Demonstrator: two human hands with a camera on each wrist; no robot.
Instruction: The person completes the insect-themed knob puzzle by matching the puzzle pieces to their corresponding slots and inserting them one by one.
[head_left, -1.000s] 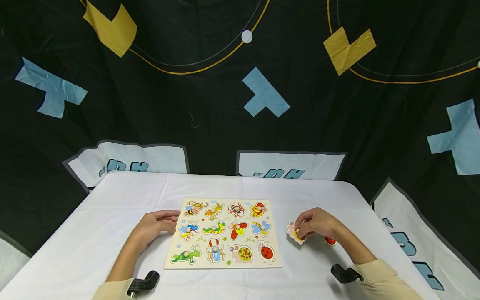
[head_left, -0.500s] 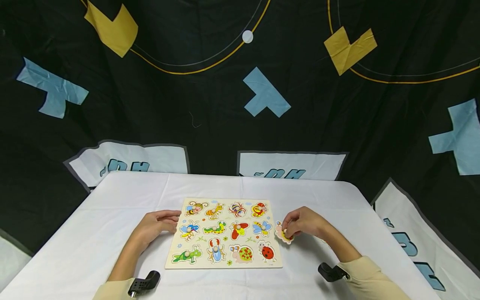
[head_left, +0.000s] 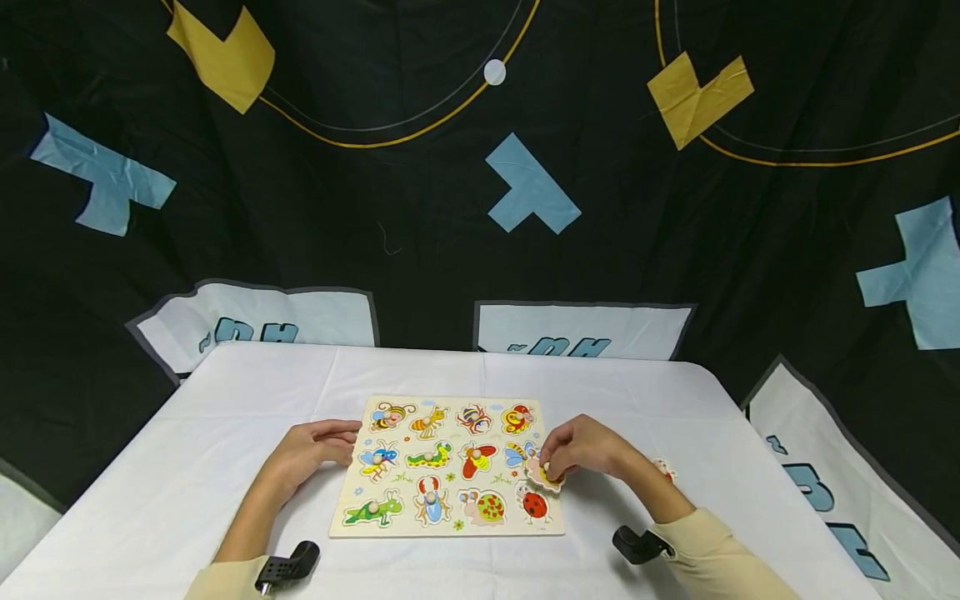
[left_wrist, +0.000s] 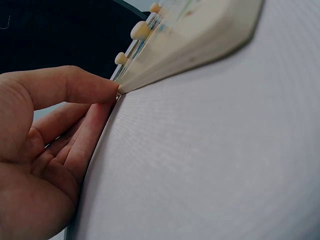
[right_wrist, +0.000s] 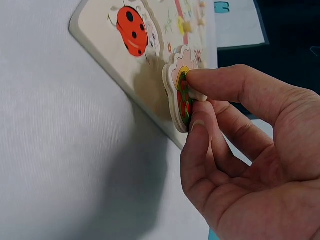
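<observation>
A wooden insect puzzle board (head_left: 408, 531) lies on the white table, with knobbed pieces in several of its places. My right hand (head_left: 588, 450) pinches a pink, scalloped snail puzzle piece (head_left: 542, 477) by its knob over the board's right edge. In the right wrist view this piece (right_wrist: 183, 97) is tilted, its red and green shell partly behind the fingers. Below it on the board is a ladybug picture (head_left: 534, 505) without a visible knob. My left hand (head_left: 311, 454) touches the board's left edge with extended fingers; the left wrist view shows a fingertip against the edge.
A red ladybug piece (head_left: 664, 469) lies on the table (head_left: 600, 383), partly hidden by the right forearm. Behind the table hangs a dark cloth (head_left: 420, 233) with blue and yellow shapes.
My right hand has moved left, carrying the snail puzzle piece from the table to above the board's right edge. The left hand has stayed at the board's left edge.
</observation>
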